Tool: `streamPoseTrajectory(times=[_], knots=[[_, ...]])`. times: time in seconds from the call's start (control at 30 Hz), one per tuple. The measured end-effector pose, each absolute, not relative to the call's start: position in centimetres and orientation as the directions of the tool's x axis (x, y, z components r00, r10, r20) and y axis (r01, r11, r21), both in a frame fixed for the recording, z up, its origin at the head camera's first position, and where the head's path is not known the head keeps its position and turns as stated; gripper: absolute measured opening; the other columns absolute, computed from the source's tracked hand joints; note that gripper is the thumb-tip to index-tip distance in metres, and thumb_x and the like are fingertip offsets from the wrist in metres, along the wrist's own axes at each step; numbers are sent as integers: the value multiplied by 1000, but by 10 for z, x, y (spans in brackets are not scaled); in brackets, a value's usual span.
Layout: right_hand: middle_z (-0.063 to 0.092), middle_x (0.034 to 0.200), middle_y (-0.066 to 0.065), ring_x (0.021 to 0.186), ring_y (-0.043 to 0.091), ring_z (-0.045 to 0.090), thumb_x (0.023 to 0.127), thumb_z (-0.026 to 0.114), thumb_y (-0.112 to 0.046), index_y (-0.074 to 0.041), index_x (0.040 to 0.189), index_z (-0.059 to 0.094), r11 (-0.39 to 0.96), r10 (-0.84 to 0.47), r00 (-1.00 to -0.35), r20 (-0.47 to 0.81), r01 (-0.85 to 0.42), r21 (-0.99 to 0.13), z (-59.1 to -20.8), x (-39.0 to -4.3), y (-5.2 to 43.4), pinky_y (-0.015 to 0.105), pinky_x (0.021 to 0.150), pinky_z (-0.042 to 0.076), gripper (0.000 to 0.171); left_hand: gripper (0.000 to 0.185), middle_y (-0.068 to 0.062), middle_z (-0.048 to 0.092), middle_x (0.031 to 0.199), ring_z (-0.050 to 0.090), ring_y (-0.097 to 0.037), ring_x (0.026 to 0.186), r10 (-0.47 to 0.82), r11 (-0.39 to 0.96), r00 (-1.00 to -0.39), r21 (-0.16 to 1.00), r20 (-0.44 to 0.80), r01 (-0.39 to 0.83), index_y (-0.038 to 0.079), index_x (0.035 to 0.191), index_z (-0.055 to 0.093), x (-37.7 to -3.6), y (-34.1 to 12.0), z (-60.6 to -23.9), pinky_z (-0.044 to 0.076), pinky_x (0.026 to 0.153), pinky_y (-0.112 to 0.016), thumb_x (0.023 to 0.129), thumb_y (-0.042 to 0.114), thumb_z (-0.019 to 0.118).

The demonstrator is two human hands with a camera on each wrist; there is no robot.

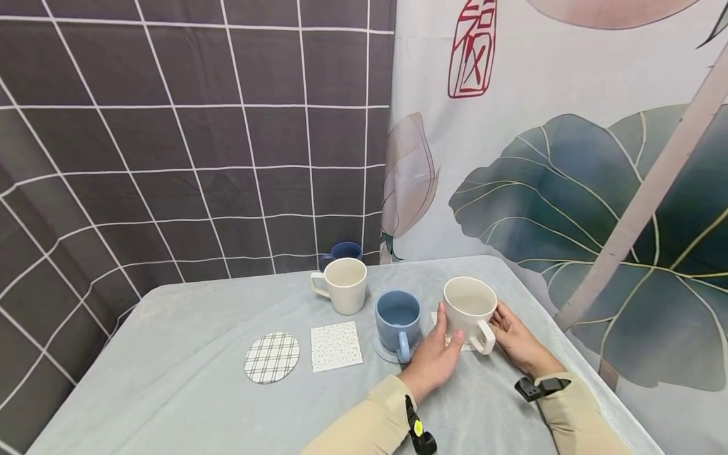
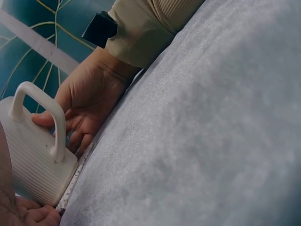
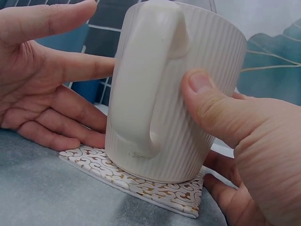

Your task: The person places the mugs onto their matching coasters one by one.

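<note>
Ribbed mug [image 1: 469, 311] on patterned coaster [image 3: 141, 181] — R hand [image 1: 520, 344] clasps it, L hand [image 1: 435, 357] fingers straight, touching.

- A dark curtain [image 1: 193, 139] with a white grid hangs far left.
- A lotus-leaf curtain [image 1: 569, 189] hangs right.
- The counter [image 1: 182, 379] has a pale grey cloth.

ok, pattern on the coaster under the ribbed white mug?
White coaster with gold swirl scrollwork; clearest in the right wrist view.
</note>
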State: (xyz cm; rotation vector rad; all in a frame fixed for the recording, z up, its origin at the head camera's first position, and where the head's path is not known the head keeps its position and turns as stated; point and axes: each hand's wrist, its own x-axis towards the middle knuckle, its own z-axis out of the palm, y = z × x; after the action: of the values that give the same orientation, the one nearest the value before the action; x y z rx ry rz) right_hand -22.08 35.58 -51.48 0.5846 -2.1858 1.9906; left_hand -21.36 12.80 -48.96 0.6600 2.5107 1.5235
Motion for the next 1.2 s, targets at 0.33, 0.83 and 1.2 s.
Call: streamPoseTrajectory(times=[0.33, 0.83, 1.2], knots=[[36, 152, -10, 133, -10, 40, 105, 47, 1, 10, 157, 1, 39, -198, -923, 331, -345, -938, -514, -220, 357, 10, 105, 35, 70, 71, -7, 38, 159, 41, -23, 143, 433, 379, -894, 878, 111, 293, 21, 164, 12, -214, 128, -491, 35, 117, -40, 106, 50, 41], [38, 149, -15, 134, -8, 41, 105, 45, 2, 7, 158, 0, -29, -235, -917, 321, -323, -946, -513, -219, 355, 12, 106, 37, 69, 69, -11, 37, 160, 40, -27, 144, 433, 361, -890, 877, 142, 316, 17, 164, 14, -214, 125, -494, 35, 117, -42, 107, 46, 39], [59, 136, -8, 123, 4, 56, 110, 16, -10, -21, 140, 49, -283, -304, -880, 365, -282, -917, -498, -218, 362, 22, 99, 48, 46, 58, -10, 30, 164, 30, -29, 149, 466, 230, -872, 932, 147, 280, 19, 163, 17, -211, 119, -480, 27, 120, -49, 111, 41, 25]])
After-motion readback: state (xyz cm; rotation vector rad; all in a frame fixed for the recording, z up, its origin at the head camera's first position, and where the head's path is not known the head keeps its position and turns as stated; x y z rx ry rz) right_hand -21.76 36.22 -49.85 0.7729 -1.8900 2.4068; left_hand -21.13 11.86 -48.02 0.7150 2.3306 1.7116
